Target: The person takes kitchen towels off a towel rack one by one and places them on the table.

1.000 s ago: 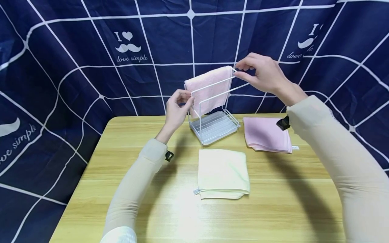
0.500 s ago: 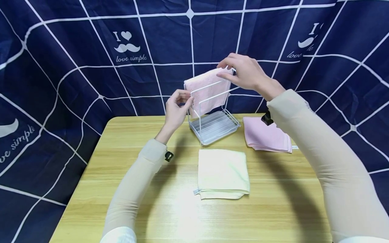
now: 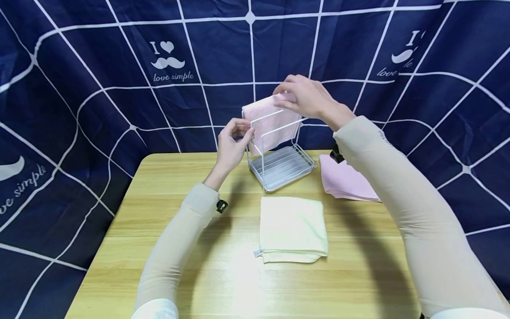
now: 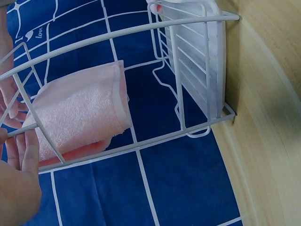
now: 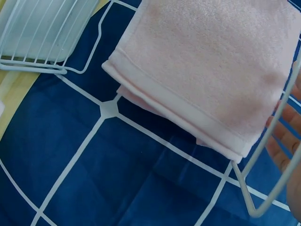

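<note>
A pale pink towel hangs folded over the top bar at the back of a white wire rack. My left hand grips the rack's upper left side, its fingers curled round a bar in the left wrist view. At the towel's top edge is my right hand, thumb in front and fingers above, with pink cloth showing in the gap between. The right wrist view shows its loosely spread fingers beside the towel; part of that hand is cut off there.
A folded pale yellow towel lies on the wooden table in front of the rack. Right of the rack lies a folded pink towel, partly covered by my right sleeve. A clear tray sits in the rack's base. A blue curtain hangs behind.
My right hand has moved left from the towel's top right corner along its upper edge. My left hand stays on the rack, which has not visibly moved.
</note>
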